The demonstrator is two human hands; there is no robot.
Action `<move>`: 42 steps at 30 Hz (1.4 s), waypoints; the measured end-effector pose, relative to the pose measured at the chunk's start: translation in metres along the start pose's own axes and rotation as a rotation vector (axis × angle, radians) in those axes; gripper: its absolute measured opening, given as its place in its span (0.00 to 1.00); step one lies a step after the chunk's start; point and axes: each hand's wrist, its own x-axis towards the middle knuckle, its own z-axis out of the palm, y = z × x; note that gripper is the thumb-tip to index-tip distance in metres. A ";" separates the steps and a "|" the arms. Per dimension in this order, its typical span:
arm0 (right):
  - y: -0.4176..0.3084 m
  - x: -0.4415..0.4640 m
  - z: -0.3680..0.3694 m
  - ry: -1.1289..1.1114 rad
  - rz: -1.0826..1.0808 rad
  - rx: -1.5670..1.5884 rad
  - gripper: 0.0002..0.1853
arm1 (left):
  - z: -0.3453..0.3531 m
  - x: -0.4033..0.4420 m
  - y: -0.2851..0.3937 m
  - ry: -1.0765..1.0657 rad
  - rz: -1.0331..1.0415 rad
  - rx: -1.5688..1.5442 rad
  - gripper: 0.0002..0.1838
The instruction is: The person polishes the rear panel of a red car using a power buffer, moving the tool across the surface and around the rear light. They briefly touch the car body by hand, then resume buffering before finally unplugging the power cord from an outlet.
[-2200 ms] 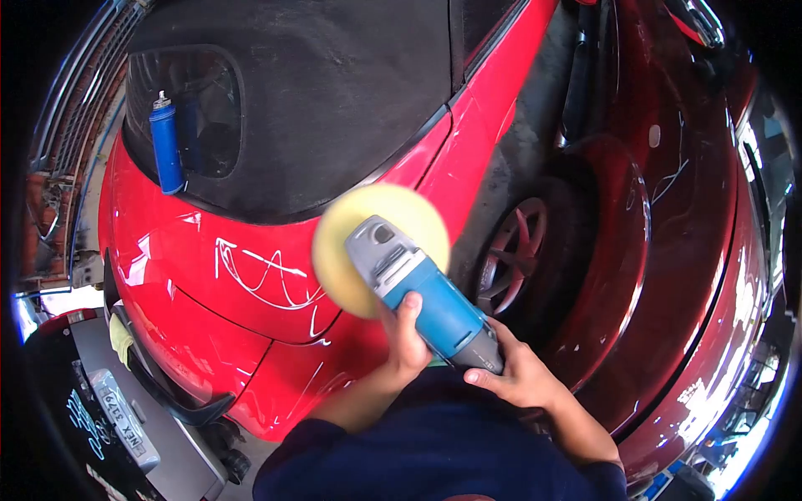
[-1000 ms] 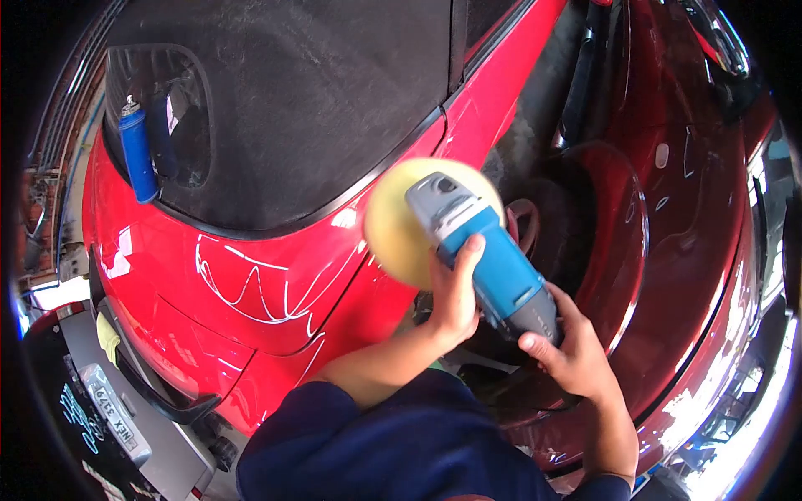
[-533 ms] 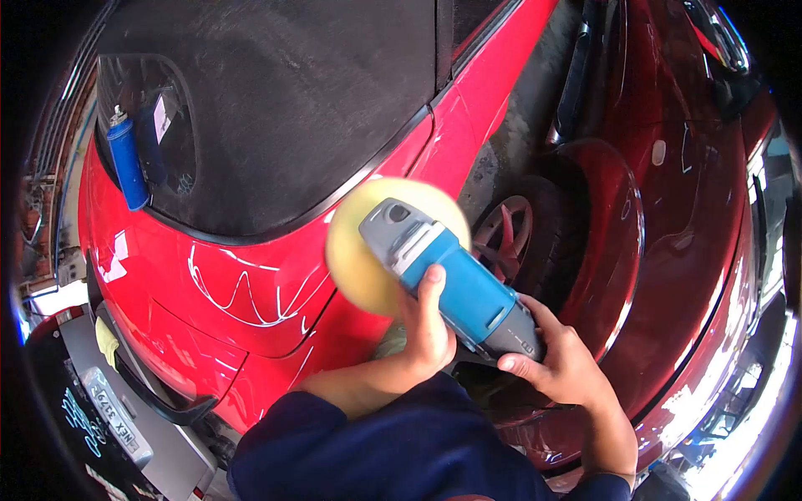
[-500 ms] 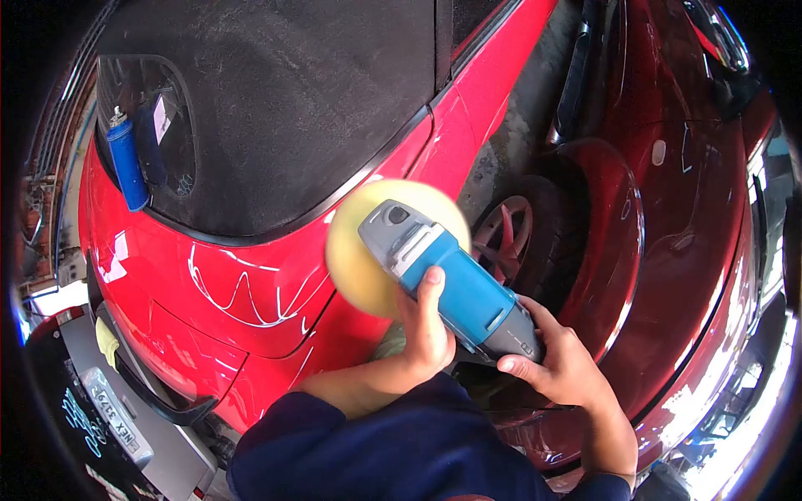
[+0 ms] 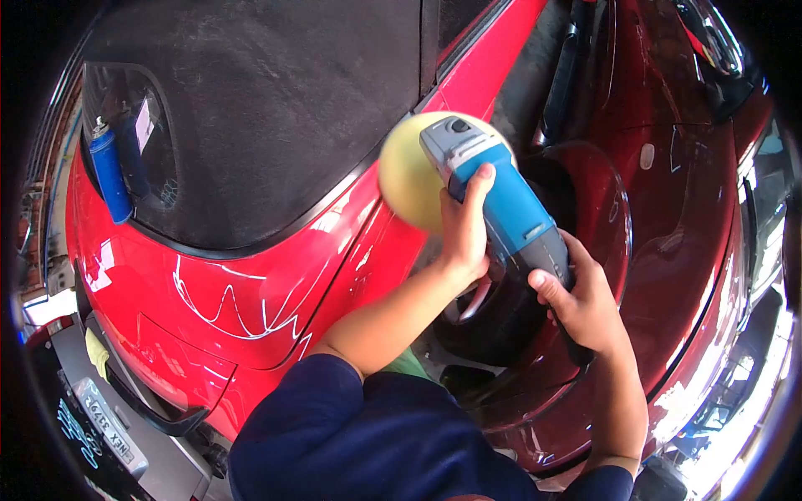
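Blue polisher (image 5: 516, 204), right of frame centre: our left grip (image 5: 465, 225) clasps its body, right grip (image 5: 587, 305) its dark rear (image 5: 541, 255); yellow pad (image 5: 409, 171) over red car (image 5: 251, 280), upper middle.

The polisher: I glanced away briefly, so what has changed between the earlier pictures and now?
The polisher and its yellow pad have moved up and right in the view, farther along the side of the red car. The left hand and right hand both keep hold. The blue bottle stays at the rear window.
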 end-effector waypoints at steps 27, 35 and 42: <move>-0.037 0.002 -0.020 -0.020 0.012 -0.196 0.50 | 0.012 0.000 -0.002 0.049 -0.064 -0.036 0.42; -0.050 -0.006 -0.019 -0.069 0.036 -0.218 0.48 | 0.008 -0.011 0.002 0.053 -0.036 -0.036 0.41; -0.025 -0.043 -0.001 -0.139 -0.036 -0.160 0.51 | -0.022 -0.067 0.005 0.075 -0.105 -0.167 0.34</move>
